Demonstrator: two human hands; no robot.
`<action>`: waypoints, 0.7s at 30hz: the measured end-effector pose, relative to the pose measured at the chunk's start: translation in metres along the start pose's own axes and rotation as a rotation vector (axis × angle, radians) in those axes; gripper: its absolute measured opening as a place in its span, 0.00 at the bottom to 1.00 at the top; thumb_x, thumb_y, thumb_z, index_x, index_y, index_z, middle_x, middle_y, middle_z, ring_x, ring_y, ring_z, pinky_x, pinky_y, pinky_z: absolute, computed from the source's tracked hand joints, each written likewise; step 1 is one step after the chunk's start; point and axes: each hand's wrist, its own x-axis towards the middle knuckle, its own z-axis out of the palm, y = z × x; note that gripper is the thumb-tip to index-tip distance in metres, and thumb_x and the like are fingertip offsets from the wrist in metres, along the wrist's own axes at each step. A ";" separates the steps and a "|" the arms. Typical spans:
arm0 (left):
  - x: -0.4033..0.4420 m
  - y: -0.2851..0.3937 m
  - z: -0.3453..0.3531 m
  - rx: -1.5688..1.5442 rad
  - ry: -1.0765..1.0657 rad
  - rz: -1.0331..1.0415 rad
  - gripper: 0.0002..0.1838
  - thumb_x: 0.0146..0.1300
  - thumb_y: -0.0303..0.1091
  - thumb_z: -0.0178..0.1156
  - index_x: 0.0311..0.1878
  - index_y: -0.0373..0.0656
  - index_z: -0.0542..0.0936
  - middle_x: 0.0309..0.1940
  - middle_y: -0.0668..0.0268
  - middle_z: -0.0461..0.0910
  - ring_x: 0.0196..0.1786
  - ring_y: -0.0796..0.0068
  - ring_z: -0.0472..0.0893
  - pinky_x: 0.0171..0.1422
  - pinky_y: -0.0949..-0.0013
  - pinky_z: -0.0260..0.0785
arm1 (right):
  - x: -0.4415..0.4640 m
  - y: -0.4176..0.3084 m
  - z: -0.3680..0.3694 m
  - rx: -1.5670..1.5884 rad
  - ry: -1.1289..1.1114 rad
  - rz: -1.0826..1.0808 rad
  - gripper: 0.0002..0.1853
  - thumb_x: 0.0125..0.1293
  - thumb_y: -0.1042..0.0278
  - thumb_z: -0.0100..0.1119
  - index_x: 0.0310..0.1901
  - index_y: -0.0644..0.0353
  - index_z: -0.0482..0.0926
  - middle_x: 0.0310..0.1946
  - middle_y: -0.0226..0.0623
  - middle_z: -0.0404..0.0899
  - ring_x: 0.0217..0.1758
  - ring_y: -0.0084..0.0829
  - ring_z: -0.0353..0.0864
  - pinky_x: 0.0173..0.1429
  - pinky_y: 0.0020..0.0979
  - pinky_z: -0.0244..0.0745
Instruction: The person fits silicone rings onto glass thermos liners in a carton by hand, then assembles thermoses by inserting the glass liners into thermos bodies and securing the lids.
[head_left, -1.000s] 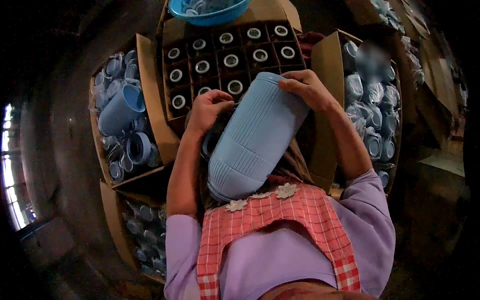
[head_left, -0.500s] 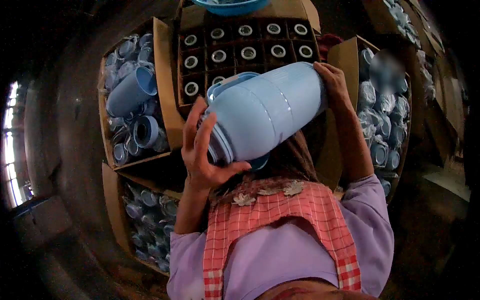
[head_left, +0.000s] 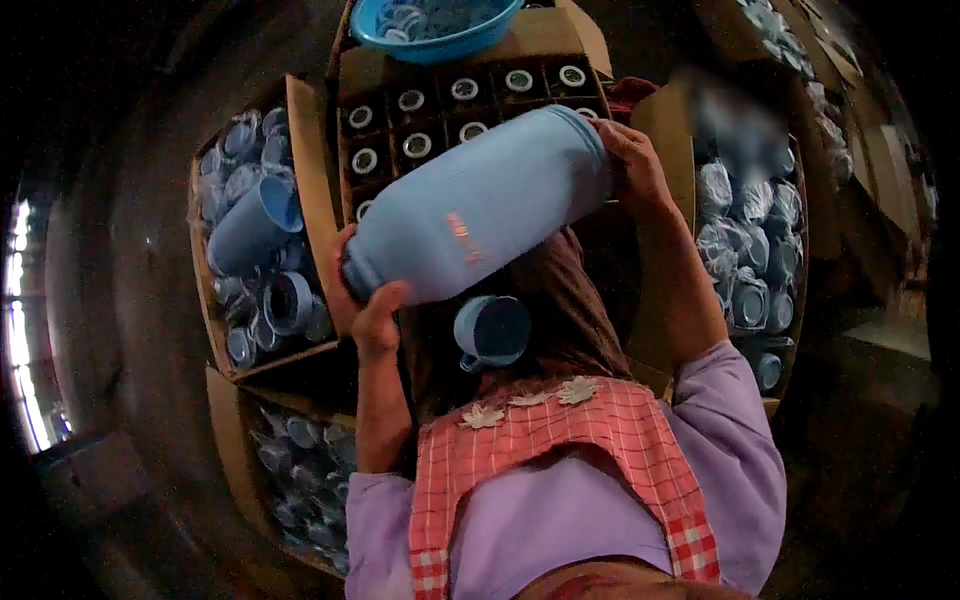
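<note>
A large light-blue flask body [head_left: 480, 205] with small reddish lettering is held slantwise above my lap. My left hand [head_left: 362, 300] grips its narrower neck end at the lower left, the thumb on the near side. At the upper right, my right hand [head_left: 632, 165] holds the wide end by its rim. Below the flask, a small blue cup with a handle [head_left: 492, 332] rests on my lap. Just beyond the flask stands a divided carton [head_left: 480, 38] of dark compartments with white-ringed round tops, partly hidden by the flask.
A blue basin [head_left: 435, 45] of clear pieces sits at the carton's far edge. On the left an open box [head_left: 318, 180] holds wrapped blue parts; another box [head_left: 235, 440] is below it. The right box [head_left: 672, 240] also holds wrapped parts.
The flask has been turned over its length, so lettering now faces up and its handle is hidden. My left hand has shifted to the neck end. The cup on my lap has come into view.
</note>
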 end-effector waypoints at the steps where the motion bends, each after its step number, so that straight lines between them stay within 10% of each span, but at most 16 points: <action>1: 0.004 -0.008 -0.012 -0.125 0.051 -0.057 0.36 0.41 0.39 0.65 0.56 0.38 0.67 0.50 0.60 0.69 0.53 0.64 0.69 0.57 0.63 0.61 | 0.001 0.006 -0.005 0.234 -0.092 -0.066 0.32 0.63 0.43 0.41 0.53 0.68 0.70 0.47 0.42 0.75 0.48 0.38 0.73 0.57 0.36 0.62; 6: 0.011 -0.019 -0.024 -0.150 0.129 -0.088 0.34 0.43 0.38 0.61 0.57 0.40 0.66 0.52 0.59 0.67 0.53 0.61 0.69 0.57 0.57 0.61 | 0.029 -0.002 0.033 0.599 -0.012 0.257 0.29 0.64 0.45 0.41 0.45 0.67 0.76 0.49 0.46 0.74 0.50 0.38 0.73 0.57 0.36 0.63; 8: 0.019 -0.023 -0.031 0.003 0.100 -0.053 0.33 0.44 0.39 0.60 0.57 0.40 0.66 0.53 0.59 0.67 0.54 0.60 0.69 0.57 0.56 0.61 | 0.035 0.003 0.045 -0.019 -0.059 -0.008 0.32 0.65 0.42 0.34 0.47 0.67 0.75 0.49 0.46 0.74 0.51 0.40 0.72 0.57 0.38 0.62; 12: 0.032 -0.026 -0.038 0.006 0.206 -0.108 0.34 0.43 0.42 0.58 0.56 0.38 0.66 0.52 0.57 0.67 0.52 0.58 0.69 0.55 0.57 0.63 | 0.050 0.004 0.055 0.521 0.075 0.185 0.24 0.63 0.48 0.42 0.42 0.62 0.76 0.40 0.40 0.75 0.48 0.32 0.70 0.53 0.34 0.63; 16: 0.052 -0.046 -0.046 0.186 0.126 -0.073 0.32 0.46 0.43 0.54 0.56 0.37 0.66 0.53 0.55 0.66 0.52 0.57 0.69 0.54 0.56 0.64 | 0.072 0.032 0.093 0.146 0.074 0.141 0.14 0.56 0.58 0.55 0.34 0.61 0.74 0.38 0.39 0.74 0.43 0.28 0.70 0.50 0.33 0.64; 21: 0.079 -0.082 -0.083 0.059 0.356 -0.469 0.32 0.51 0.50 0.53 0.57 0.42 0.66 0.52 0.56 0.68 0.51 0.57 0.70 0.50 0.54 0.66 | 0.093 0.073 0.096 0.568 -0.187 -0.132 0.09 0.51 0.73 0.63 0.28 0.61 0.70 0.56 0.45 0.69 0.49 0.28 0.71 0.51 0.34 0.67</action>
